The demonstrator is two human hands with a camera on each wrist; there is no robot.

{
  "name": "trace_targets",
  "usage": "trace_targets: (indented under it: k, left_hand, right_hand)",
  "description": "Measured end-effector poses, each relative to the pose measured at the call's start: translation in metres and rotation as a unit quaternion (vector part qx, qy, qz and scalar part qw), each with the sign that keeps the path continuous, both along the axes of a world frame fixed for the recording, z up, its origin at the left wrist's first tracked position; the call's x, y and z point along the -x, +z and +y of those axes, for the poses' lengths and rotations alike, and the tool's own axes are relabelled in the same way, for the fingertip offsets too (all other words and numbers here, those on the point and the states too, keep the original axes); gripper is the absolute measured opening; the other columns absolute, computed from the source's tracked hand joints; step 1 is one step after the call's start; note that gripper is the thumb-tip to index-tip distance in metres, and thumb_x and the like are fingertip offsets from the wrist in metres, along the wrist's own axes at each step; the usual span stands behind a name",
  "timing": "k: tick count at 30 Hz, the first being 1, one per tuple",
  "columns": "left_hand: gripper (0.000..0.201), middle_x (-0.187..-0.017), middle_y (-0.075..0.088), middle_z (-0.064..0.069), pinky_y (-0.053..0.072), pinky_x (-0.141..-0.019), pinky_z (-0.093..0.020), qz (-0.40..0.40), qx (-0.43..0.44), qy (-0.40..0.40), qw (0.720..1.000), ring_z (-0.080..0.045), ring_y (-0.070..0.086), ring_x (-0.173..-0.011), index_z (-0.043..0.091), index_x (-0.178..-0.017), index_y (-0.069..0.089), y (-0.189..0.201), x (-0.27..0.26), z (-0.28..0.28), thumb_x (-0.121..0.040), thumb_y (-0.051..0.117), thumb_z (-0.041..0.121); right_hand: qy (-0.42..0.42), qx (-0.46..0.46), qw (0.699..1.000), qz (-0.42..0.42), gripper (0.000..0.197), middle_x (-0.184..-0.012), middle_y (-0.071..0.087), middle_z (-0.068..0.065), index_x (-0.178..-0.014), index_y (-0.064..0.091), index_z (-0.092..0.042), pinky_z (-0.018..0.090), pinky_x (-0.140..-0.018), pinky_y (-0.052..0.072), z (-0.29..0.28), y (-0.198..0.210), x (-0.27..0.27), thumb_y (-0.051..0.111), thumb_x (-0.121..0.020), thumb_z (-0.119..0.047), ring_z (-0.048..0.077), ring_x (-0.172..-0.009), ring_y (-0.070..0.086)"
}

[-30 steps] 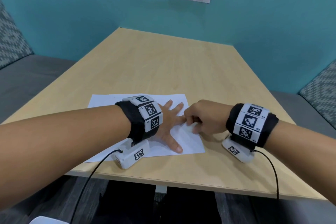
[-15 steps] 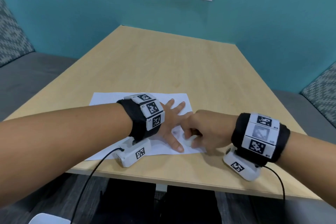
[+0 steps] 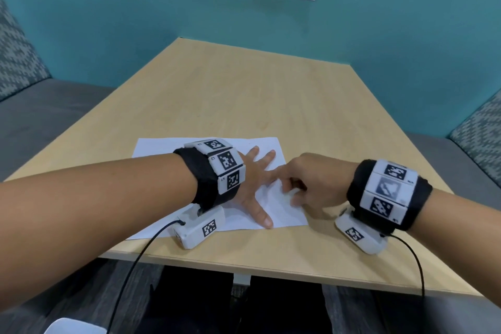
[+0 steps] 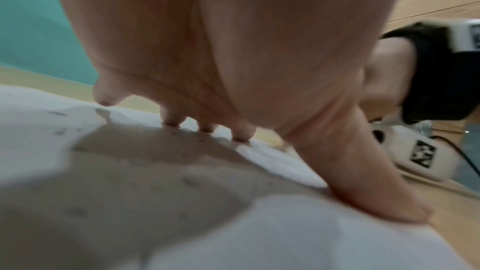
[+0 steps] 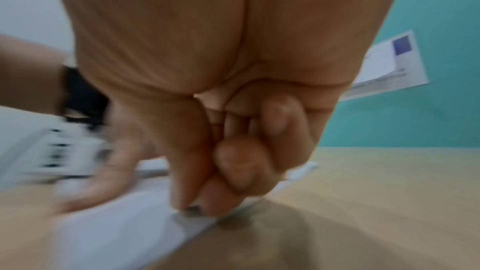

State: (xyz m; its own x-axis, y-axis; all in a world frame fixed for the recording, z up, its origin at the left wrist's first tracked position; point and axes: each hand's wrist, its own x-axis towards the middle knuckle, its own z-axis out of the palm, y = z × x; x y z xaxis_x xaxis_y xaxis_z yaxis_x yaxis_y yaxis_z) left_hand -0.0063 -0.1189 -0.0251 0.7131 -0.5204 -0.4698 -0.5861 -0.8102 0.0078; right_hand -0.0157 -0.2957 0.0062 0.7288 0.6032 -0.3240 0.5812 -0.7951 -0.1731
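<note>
On the table (image 3: 244, 89), plain white paper (image 3: 282, 211)

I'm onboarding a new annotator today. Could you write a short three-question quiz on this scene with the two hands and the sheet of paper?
1. True or false: the left hand lies flat, fingers spread, on the sheet of paper.
2. Multiple choice: where do the curled fingers of the right hand come down?
A) at the sheet's far left corner
B) at the sheet's right edge
C) on the note on the wall
3. Short answer: what does the sheet lie on?

Key
1. True.
2. B.
3. The wooden table.
</note>
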Motion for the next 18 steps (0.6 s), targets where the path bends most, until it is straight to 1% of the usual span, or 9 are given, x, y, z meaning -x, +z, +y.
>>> trace_targets:
  k: [3, 5, 7, 10, 12, 13, 15, 16, 18]
  left_hand:
    - [0.117, -0.162, -0.028, -0.001, 0.003, -0.113, -0.067, 0.008, 0.003, -0.002, 1.0, -0.038, -0.022, -0.148, 0.048, -0.152, -0.015, 0.002, -0.001, 0.0, -0.071, 0.063, 0.079]
    - [0.116, -0.162, -0.028, -0.001, 0.003, -0.113, -0.068, 0.01, 0.0, -0.003, 1.0, -0.037, -0.021, -0.149, 0.048, -0.152, -0.017, 0.004, 0.001, -0.001, -0.072, 0.063, 0.078]
    - [0.117, -0.162, -0.028, -0.001, 0.003, -0.113, -0.068, 0.005, -0.003, 0.0, 1.0, -0.037, -0.02, -0.149, 0.046, -0.152, -0.017, 0.004, 0.002, -0.001, -0.072, 0.062, 0.079]
    - [0.117, -0.162, -0.027, -0.001, 0.002, -0.113, -0.068, 0.006, 0.003, -0.001, 1.0, -0.038, -0.021, -0.149, 0.048, -0.152, -0.015, 0.002, 0.001, 0.0, -0.071, 0.063, 0.079]
    - [0.115, -0.163, -0.026, -0.002, 0.001, -0.113, -0.066, 0.006, 0.011, -0.005, 1.0, -0.039, -0.021, -0.148, 0.048, -0.153, -0.013, 0.002, 0.001, -0.001, -0.072, 0.065, 0.077]
    - [0.115, -0.163, -0.025, -0.003, 0.001, -0.113, -0.065, 0.002, 0.011, -0.008, 1.0, -0.038, -0.02, -0.149, 0.048, -0.153, -0.013, 0.002, 0.001, 0.0, -0.073, 0.064, 0.077]
    - [0.116, -0.163, -0.024, -0.002, 0.004, -0.114, -0.064, -0.013, 0.001, -0.014, 1.0, -0.037, -0.018, -0.15, 0.045, -0.152, -0.015, 0.002, 0.003, 0.0, -0.073, 0.062, 0.079]
    - [0.117, -0.163, -0.024, -0.001, 0.005, -0.114, -0.064, -0.018, -0.003, -0.014, 1.0, -0.036, -0.017, -0.15, 0.044, -0.152, -0.017, 0.001, 0.004, 0.0, -0.073, 0.061, 0.079]
    - [0.118, -0.163, -0.025, -0.001, 0.004, -0.114, -0.065, -0.014, 0.0, -0.01, 1.0, -0.036, -0.018, -0.15, 0.045, -0.151, -0.019, 0.0, 0.003, 0.001, -0.072, 0.061, 0.08]
  right_hand:
    - [0.04, -0.002, 0.999, 0.033, 0.019, -0.065, 0.048, -0.013, -0.077, 0.051, -0.026, 0.012, -0.052, 0.034, 0.005, 0.0, 0.015, 0.061, -0.079, -0.01, 0.003, -0.058, 0.044]
    - [0.013, 0.007, 1.0, 0.005, 0.023, -0.069, 0.05, -0.014, -0.076, 0.052, -0.033, 0.017, -0.058, 0.035, 0.002, 0.001, 0.002, 0.063, -0.081, -0.013, 0.003, -0.061, 0.046]
    - [-0.022, 0.0, 0.999, -0.023, 0.017, -0.07, 0.051, -0.015, -0.078, 0.055, -0.03, 0.021, -0.063, 0.037, -0.003, 0.003, -0.008, 0.065, -0.08, -0.015, 0.007, -0.064, 0.048]
    - [0.002, 0.004, 1.0, 0.008, 0.027, -0.066, 0.05, -0.013, -0.07, 0.046, -0.034, 0.018, -0.057, 0.035, 0.0, 0.0, 0.005, 0.06, -0.08, -0.013, 0.005, -0.06, 0.046]
    - [0.02, 0.011, 0.999, 0.036, 0.018, -0.068, 0.052, -0.012, -0.078, 0.05, -0.028, 0.018, -0.058, 0.037, 0.003, -0.002, 0.015, 0.06, -0.08, -0.013, 0.005, -0.06, 0.046]
    - [0.017, 0.018, 0.999, 0.027, 0.012, -0.072, 0.054, -0.01, -0.084, 0.054, -0.024, 0.02, -0.061, 0.04, 0.002, -0.001, 0.011, 0.061, -0.08, -0.014, 0.007, -0.063, 0.049]
    - [-0.016, 0.027, 0.999, -0.015, 0.012, -0.08, 0.061, -0.006, -0.091, 0.06, -0.02, 0.026, -0.067, 0.045, -0.003, 0.001, -0.007, 0.063, -0.08, -0.017, 0.015, -0.072, 0.054]
    - [-0.034, 0.022, 0.999, -0.03, 0.011, -0.081, 0.062, -0.005, -0.089, 0.061, -0.02, 0.026, -0.068, 0.046, -0.006, 0.002, -0.014, 0.064, -0.079, -0.017, 0.018, -0.074, 0.054]
    - [-0.028, 0.012, 0.999, -0.024, 0.011, -0.076, 0.059, -0.009, -0.084, 0.057, -0.024, 0.024, -0.066, 0.043, -0.005, 0.004, -0.01, 0.064, -0.08, -0.017, 0.016, -0.071, 0.053]
